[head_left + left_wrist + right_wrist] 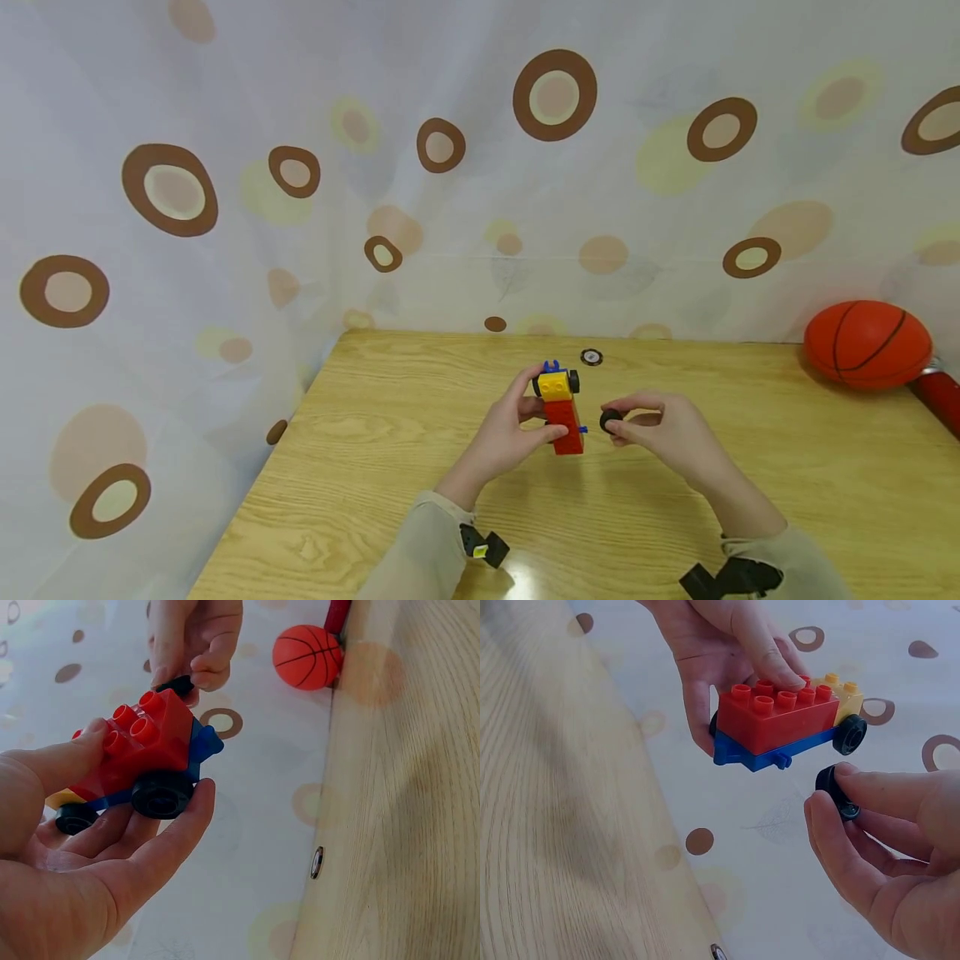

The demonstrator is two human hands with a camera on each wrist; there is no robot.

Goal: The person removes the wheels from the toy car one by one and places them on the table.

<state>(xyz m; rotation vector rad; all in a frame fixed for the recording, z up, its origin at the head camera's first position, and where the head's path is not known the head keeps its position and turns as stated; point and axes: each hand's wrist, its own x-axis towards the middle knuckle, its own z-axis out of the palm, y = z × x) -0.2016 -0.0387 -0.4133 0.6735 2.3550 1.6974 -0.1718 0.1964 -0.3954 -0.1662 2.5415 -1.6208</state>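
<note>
My left hand [506, 437] grips a toy brick car made of a red brick [780, 720], a yellow brick [555, 386] and a blue wheeled base [795, 750]. Thumb on the red studs, fingers under the base. Black wheels [163, 795] show along one side in the left wrist view. On the side facing my right hand, a wheel [850, 735] sits at the yellow end, while a bare blue axle peg [782, 760] sticks out at the other. Between thumb and fingertips, my right hand [667, 433] pinches a loose black wheel [835, 791], a small gap away from the peg.
A wooden table [375, 467] lies beneath both hands. Behind the car is a small round chip [592, 357]. An orange basketball-patterned ball [867, 344] and a red cylinder [937, 400] are at the far right. A patterned cloth [465, 208] hangs along the back and left.
</note>
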